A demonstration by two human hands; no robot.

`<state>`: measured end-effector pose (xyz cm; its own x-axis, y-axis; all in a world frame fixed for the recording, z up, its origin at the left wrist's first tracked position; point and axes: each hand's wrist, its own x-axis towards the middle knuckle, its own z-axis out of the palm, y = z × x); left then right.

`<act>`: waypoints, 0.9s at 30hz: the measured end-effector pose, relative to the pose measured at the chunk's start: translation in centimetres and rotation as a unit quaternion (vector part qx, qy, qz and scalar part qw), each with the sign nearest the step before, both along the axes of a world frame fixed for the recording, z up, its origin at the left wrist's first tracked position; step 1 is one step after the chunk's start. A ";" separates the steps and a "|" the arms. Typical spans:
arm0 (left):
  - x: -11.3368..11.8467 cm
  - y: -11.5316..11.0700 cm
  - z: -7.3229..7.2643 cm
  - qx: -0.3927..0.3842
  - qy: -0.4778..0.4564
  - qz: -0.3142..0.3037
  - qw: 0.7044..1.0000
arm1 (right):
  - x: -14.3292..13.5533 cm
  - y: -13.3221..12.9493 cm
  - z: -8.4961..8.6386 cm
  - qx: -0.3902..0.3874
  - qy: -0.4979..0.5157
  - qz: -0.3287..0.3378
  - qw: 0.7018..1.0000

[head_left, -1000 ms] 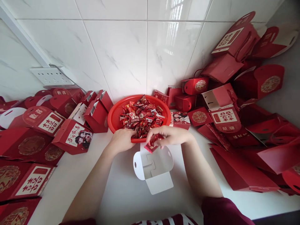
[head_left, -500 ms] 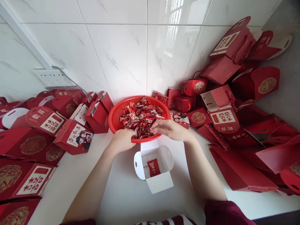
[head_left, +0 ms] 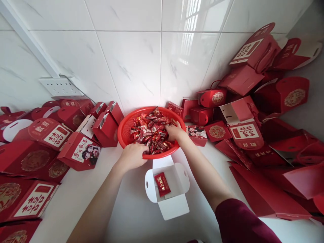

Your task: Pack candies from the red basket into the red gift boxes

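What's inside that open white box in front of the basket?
A red packet with gold lettering lies on the bottom of the open box. Whatever might be directly beneath the packet is covered, so I can't tell.

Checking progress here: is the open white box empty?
No, a red packet lies inside the box.

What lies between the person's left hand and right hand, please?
Small wrapped packets, heaped in the red basket, lie between the left hand and right hand, as the head view shows.
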<state>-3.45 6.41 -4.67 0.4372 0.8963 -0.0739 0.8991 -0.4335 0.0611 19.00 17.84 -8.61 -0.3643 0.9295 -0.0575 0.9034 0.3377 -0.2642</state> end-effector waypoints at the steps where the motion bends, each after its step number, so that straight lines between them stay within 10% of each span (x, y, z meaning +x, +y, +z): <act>1: 0.0 0.0 0.0 -0.001 0.000 0.000 1.000 | 0.0 0.2 -0.1 -0.005 -0.011 0.009 1.000; 12: 0.5 -0.2 0.4 -0.001 0.014 0.003 1.000 | 1.0 -0.2 1.1 -0.051 0.129 0.116 0.983; 27: 0.4 -0.1 -0.1 0.004 0.016 0.005 1.000 | 1.9 -0.4 0.6 -0.126 0.455 0.042 0.881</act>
<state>-3.03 6.30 -4.79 0.4265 0.9008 -0.0810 0.9044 -0.4257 0.0281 20.86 17.42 -8.00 -0.4336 0.8962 0.0938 0.2543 0.2215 -0.9414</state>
